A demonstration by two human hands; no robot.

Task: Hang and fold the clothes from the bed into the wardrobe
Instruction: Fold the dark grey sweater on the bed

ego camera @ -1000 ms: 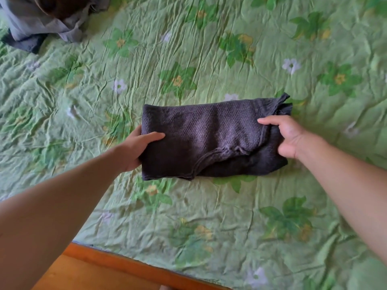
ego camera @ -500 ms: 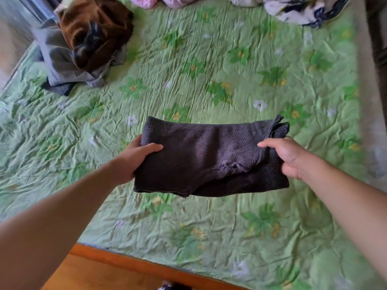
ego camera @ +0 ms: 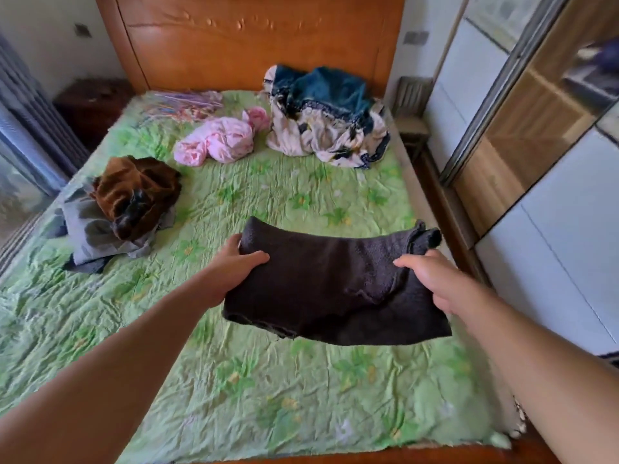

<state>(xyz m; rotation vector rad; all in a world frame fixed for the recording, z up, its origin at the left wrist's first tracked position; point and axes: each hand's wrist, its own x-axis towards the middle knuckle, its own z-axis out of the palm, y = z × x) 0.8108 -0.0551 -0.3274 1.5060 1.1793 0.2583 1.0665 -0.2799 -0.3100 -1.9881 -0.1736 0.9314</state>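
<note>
A bed (ego camera: 284,390) with a crinkled green floral sheet fills the room, backed by a tall, glossy orange-wood headboard (ego camera: 254,38). The walls (ego camera: 47,55) are plain white, with a wall switch (ego camera: 82,30) at the left. A dark nightstand (ego camera: 90,105) stands in the left corner beside grey-blue curtains (ego camera: 23,128). At the right stand a small wooden chair (ego camera: 412,95) and a sliding-door wardrobe (ego camera: 562,249) with white and wood-tone panels. The daylight is soft.

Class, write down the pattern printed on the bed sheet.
Light green bed sheet with darker green leaves and small flowers; head view.
</note>
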